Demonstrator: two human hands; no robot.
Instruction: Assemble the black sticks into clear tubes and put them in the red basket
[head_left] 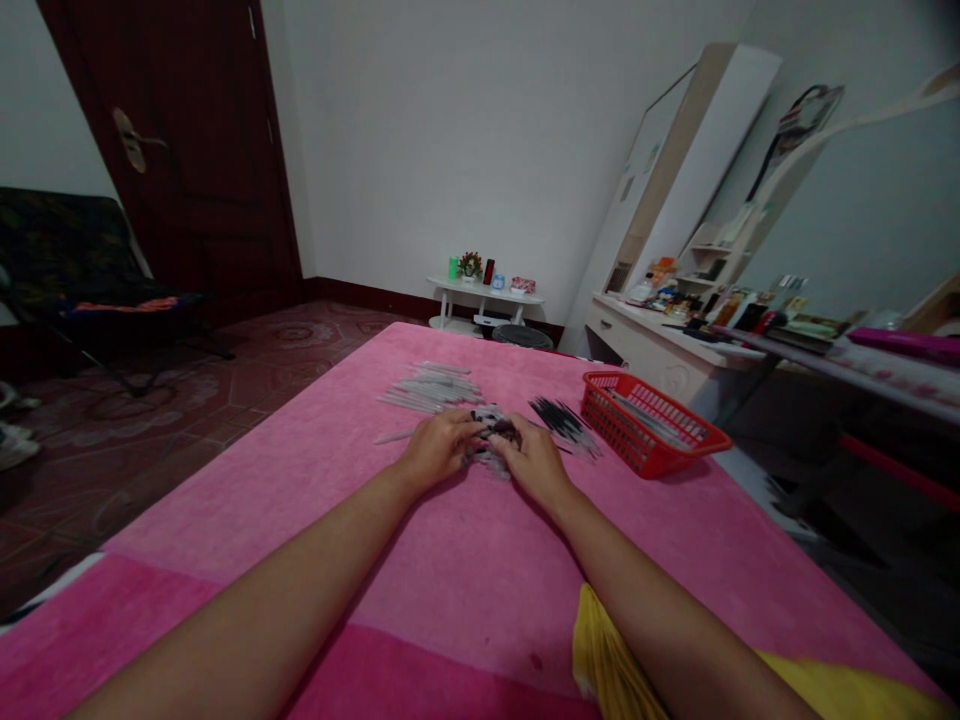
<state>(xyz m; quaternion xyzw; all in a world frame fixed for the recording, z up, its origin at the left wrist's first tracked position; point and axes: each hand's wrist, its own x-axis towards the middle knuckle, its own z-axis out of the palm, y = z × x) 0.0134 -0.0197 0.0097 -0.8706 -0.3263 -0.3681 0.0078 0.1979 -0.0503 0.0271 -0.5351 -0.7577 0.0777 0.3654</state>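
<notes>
My left hand (441, 446) and my right hand (534, 462) meet at a heap of small grey and black pieces (491, 465) on the pink cloth. Both sets of fingers are closed around small dark pieces, too small to make out. Left of the heap lies a row of slim pale grey sticks, like pen barrels (431, 388), with a single stick (394, 437) apart from them beside my left hand. Thin black rods, like pen refills (561, 420), lie in a bunch just right of my right hand.
A red plastic basket (637, 465) holding more grey sticks (652, 418) stands at the right edge of the pink-covered table (450, 570). Beyond are a small white table (480, 288), a cluttered dresser (652, 335), and a folding chair (82, 260) at left.
</notes>
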